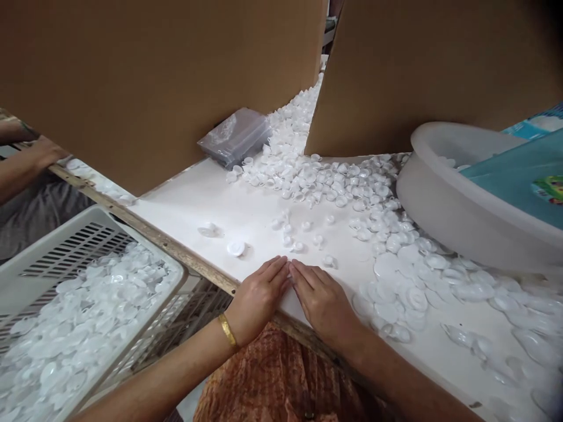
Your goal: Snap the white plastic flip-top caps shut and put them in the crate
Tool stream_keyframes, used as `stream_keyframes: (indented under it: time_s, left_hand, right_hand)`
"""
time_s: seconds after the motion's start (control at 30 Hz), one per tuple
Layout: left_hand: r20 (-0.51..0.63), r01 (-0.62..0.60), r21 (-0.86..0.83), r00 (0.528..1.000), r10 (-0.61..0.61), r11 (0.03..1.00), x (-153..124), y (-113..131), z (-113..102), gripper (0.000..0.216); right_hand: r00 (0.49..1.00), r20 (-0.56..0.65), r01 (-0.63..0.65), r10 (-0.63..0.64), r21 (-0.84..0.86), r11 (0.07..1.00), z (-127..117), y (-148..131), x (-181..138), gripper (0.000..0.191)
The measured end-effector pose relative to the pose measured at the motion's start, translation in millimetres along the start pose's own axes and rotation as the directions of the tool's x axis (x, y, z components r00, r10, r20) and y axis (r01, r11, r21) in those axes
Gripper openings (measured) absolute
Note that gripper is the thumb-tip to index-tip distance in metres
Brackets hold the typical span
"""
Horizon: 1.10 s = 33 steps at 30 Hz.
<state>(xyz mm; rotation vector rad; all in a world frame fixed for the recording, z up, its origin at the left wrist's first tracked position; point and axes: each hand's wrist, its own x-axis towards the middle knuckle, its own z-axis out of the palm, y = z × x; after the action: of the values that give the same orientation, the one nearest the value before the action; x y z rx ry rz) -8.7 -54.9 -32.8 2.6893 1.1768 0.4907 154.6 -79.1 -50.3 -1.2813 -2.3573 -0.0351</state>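
My left hand [263, 293] and my right hand [324, 299] meet at the near edge of the white tabletop [185, 199]. The fingers of both are held together and bent down, tips touching. Whatever lies under them is hidden. Just beyond the fingertips are several small white plastic toy cups [298, 247], some with tiny handles showing. To the left lie a round white piece [236, 249] and a clear-white piece [209, 230]. Right of my right hand, flat white saucer-like pieces [398, 287] spread over the table.
A basket [176, 275] full of white pieces stands at the left. Cardboard sheets [167, 76] rise behind, with a heap of toy cups [290, 158] and a stack of clear bags [237, 138]. A large tub [461, 223] stands right. Another person's hand [44, 152] shows far left.
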Motion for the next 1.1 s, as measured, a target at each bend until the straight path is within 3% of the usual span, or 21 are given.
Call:
stream_keyframes:
  time_s: [0.23,0.4,0.5,0.63,0.73,0.83,0.9,1.0,1.1]
  left_hand:
    - [0.038,-0.003,-0.009,0.999,0.004,1.0,-9,-5,3,0.038]
    - [0.136,0.014,0.086,0.99,-0.026,0.996,-14,-2,-2,0.045]
    - [0.154,0.071,0.04,0.985,-0.076,0.997,-19,2,-8,0.047]
    - [-0.022,0.196,-0.105,0.98,-0.199,0.975,-8,1,-23,0.046]
    - [-0.202,0.26,-0.091,0.941,-0.273,0.961,25,-2,-25,0.044]
    - [-0.25,0.309,0.052,0.925,-0.288,0.95,64,-2,-9,0.045]
    - [-0.203,0.27,0.129,0.949,-0.241,0.954,80,0,9,0.048]
    - [-0.123,0.189,0.202,0.978,-0.167,0.961,87,3,29,0.049]
    - [-0.09,0.179,0.226,0.983,-0.162,0.957,84,3,36,0.049]
  right_hand:
    - [0.999,0.032,0.008,-0.009,0.03,1.0,4,2,-8,0.035]
    - [0.997,-0.001,-0.08,0.081,0.172,0.982,4,2,-2,0.031]
    - [0.991,-0.007,-0.132,0.136,0.217,0.967,5,2,-2,0.027]
    - [0.99,-0.004,-0.137,0.142,0.217,0.966,2,1,-4,0.024]
    - [0.985,0.013,-0.172,0.173,0.203,0.964,-4,1,-5,0.017]
    - [0.98,0.02,-0.201,0.2,0.101,0.974,-12,1,-5,0.008]
    - [0.98,0.024,-0.198,0.197,0.033,0.98,-16,1,-5,0.01]
    - [0.975,0.052,-0.214,0.214,0.004,0.977,-18,3,-7,0.011]
    - [0.964,0.098,-0.251,0.248,0.025,0.968,-19,5,-8,0.011]
